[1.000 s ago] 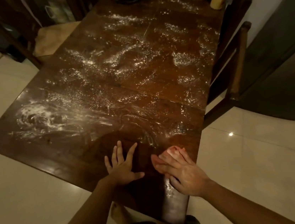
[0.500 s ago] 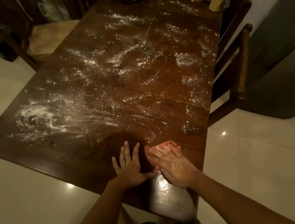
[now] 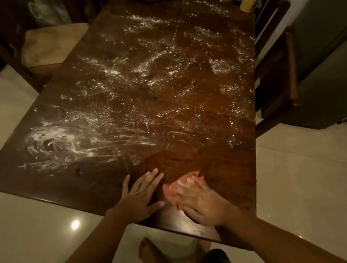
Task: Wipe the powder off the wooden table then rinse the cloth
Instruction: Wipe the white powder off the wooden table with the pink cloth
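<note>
Left hand (image 3: 141, 197) lies flat on bench (image 3: 227, 168) near its front edge, fingers straight and spread, holding nothing. Right hand (image 3: 203, 204) just beside it, fingers straight, presses pink cloth (image 3: 175, 189) onto the wood. White powder (image 3: 60, 141) streaks and speckles bench surface beyond both hands.

Dark reddish-brown wooden table (image 3: 227, 164), white powder (image 3: 60, 143) in swirls and speckles, pink cloth (image 3: 175, 191), yellow cup (image 3: 249, 1), glossy cream floor tiles (image 3: 305, 180), tan chair cushion (image 3: 48, 46)
</note>
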